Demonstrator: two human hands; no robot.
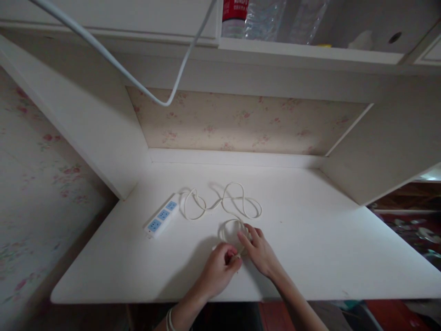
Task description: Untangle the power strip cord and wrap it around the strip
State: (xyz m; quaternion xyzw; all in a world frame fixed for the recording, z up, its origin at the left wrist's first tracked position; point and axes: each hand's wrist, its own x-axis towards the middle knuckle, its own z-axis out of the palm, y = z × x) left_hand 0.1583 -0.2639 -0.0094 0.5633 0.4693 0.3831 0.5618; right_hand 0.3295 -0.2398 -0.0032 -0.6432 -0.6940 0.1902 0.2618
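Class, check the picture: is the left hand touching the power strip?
Apart. The head view shows it plainly: a stretch of white desk lies between the left hand and the power strip.

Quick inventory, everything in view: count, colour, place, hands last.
Desk: 1, white, lower centre
Power strip: 1, white with blue sockets, left on desk
Cord: 1, off-white, looped across desk centre
Cabinet: 1, white, around and above desk
Bottles: apparently 3, clear, one red-labelled, cabinet shelf
Hanging cable: 1, white, upper left
Wallpaper: 2 areas, pink-flowered, behind desk, far left
Clutter: uncountable, mixed colours, right of desk
Wristband: count unclear, pale, left wrist
Left hand: 1, bare, grip on cord
Right hand: 1, bare, touching coiled cord
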